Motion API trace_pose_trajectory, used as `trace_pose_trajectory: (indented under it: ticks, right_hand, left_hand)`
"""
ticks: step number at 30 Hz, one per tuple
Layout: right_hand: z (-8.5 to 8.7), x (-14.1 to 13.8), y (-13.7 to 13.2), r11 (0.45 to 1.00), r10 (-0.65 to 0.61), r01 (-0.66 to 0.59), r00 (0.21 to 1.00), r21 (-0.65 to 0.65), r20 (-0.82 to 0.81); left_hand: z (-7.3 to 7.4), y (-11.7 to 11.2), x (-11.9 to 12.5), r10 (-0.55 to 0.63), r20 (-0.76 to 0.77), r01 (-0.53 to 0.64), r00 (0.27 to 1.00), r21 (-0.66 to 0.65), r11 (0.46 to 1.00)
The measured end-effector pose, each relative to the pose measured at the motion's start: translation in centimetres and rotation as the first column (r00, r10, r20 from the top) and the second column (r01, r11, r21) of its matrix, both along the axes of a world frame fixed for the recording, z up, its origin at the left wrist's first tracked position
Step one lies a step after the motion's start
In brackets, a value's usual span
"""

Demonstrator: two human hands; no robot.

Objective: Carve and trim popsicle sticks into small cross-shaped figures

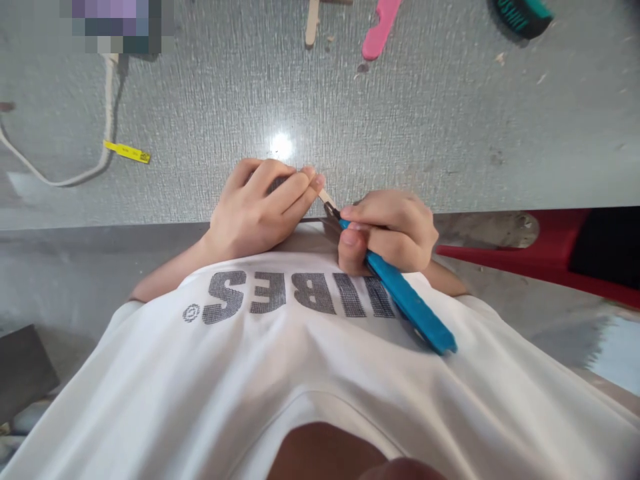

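Observation:
Close to the table's front edge, my left hand (pixel 265 203) is closed, pinching a thin, pale wooden stick (pixel 327 198) at its fingertips. Most of the stick is hidden by the fingers; only a short end shows on the right. My right hand (pixel 395 223) is wrapped round a blue utility knife (pixel 413 300), its handle slanting down over my white shirt. The knife's metal tip (pixel 331 211) meets or lies right beside the exposed stick end; I cannot tell how deep it sits.
On the grey table (pixel 210 107) lie a wooden craft stick (pixel 312 23), a pink plastic piece (pixel 380 30) and a black-and-green object (pixel 523 15). A white cable (pixel 109 113) with a yellow tag (pixel 129 153) runs at the left. A red-and-black seat (pixel 560 250) stands at right.

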State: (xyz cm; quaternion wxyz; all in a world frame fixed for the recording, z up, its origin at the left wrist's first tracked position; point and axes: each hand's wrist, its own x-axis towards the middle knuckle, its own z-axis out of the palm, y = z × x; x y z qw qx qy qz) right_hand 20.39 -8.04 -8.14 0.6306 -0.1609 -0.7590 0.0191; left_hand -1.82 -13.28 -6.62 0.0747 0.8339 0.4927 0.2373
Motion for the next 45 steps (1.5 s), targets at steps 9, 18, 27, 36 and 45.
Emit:
trace_pose_trajectory:
  ticks: [9,18,27,36,45]
  right_hand:
    - [-1.6,-0.9,0.3,0.982,-0.161,0.179,0.961,0.061,-0.227]
    - [-0.8,-0.3,0.1,0.976,-0.220,0.218,0.969,-0.023,-0.111]
    - [0.4,0.3,-0.3,0.992,-0.109,0.106,0.993,-0.075,-0.050]
    - [0.8,-0.1,-0.4,0.987,-0.129,0.126,0.991,-0.096,-0.029]
    - [-0.4,-0.6,-0.1,0.986,-0.152,0.139,0.978,-0.095,-0.144]
  left_hand:
    - [0.2,0.0,0.0,0.006,0.019,-0.005,1.000,-0.054,0.999]
    - [0.2,-0.1,-0.1,0.001,0.013,-0.001,1.000,-0.049,0.999]
    - [0.1,-0.1,-0.1,-0.002,-0.001,0.002,1.000,-0.021,1.000]
    - [0.3,0.0,-0.2,-0.006,-0.040,0.008,0.999,0.037,0.999]
    - [0.1,0.1,-0.1,-0.006,0.003,0.006,1.000,-0.006,1.000]
